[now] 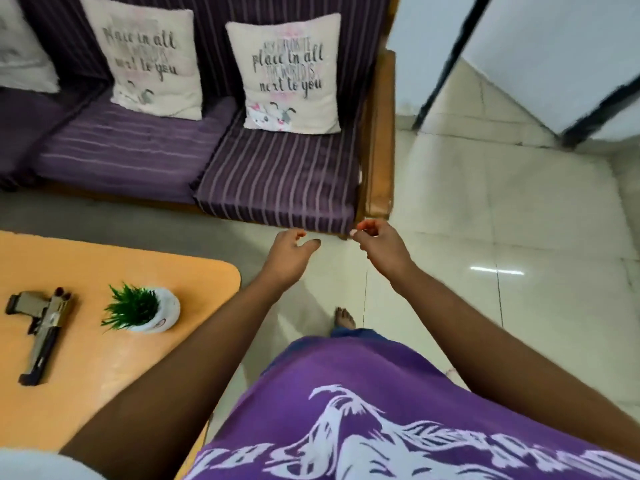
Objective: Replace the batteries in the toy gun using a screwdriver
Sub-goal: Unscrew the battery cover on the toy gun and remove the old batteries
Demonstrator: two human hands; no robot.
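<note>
Both arms extend forward over the tiled floor [485, 209], with the two hands held apart from each other and clear of every object.

Left hand [291, 252]: the fingers are loosely curved and spread, thumb out to the side. It grasps nothing and touches nothing; it is relaxed and released.

Right hand [379, 242]: the fingers are curled inward, with the fingertips [363, 226] drawn toward the thumb. Whether something very small is pinched there cannot be told; no object is visible in it. The hand hangs just in front of the near corner of the sofa [277, 174], beside its wooden armrest [379, 140].

Toy gun [43, 327]: it lies flat on the orange table [86, 393], well to the left of the left hand and nearer the person than the hand is. Its barrel points toward the person and its grip toward the table's left edge. Neither hand is near it.

Potted plant [142, 311]: a small green plant in a white pot stands on the same table, between the toy gun and the left forearm, and apart from both.

Beyond both hands, the purple striped sofa carries cream cushions [287, 74] with printed lettering, propped against the backrest.

Below the arms, the person wears a purple shirt [363, 393] with a white print, and one bare foot [344, 318] rests on the floor under the gap between the forearms.
</note>
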